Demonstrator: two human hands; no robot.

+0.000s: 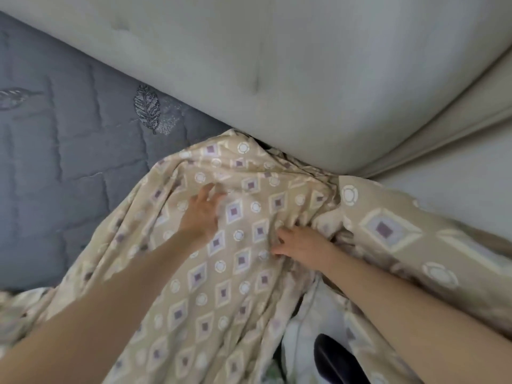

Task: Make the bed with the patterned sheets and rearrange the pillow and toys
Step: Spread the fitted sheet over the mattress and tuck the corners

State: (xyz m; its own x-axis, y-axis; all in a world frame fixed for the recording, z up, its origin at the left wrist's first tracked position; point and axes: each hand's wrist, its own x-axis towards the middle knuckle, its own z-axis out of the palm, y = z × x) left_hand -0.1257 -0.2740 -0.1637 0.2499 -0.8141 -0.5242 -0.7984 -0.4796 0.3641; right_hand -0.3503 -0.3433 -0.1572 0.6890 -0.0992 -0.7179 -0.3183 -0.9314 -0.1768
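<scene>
A beige patterned sheet [232,275] with purple diamonds and white rings lies rumpled over the corner of a grey quilted mattress [58,151]. My left hand [201,214] lies flat on the sheet with its fingers spread, a little blurred. My right hand [300,245] has its fingers curled into a fold of the sheet near the mattress edge. The sheet's top edge is bunched against the padded headboard [291,79]. No pillow or toy is visible.
The pale grey headboard fills the top of the view. Beige curtain folds [454,128] hang at the right, beside a white surface [465,195]. Something dark and rounded [332,358] and white fabric [302,328] show at the bottom between the sheet's folds.
</scene>
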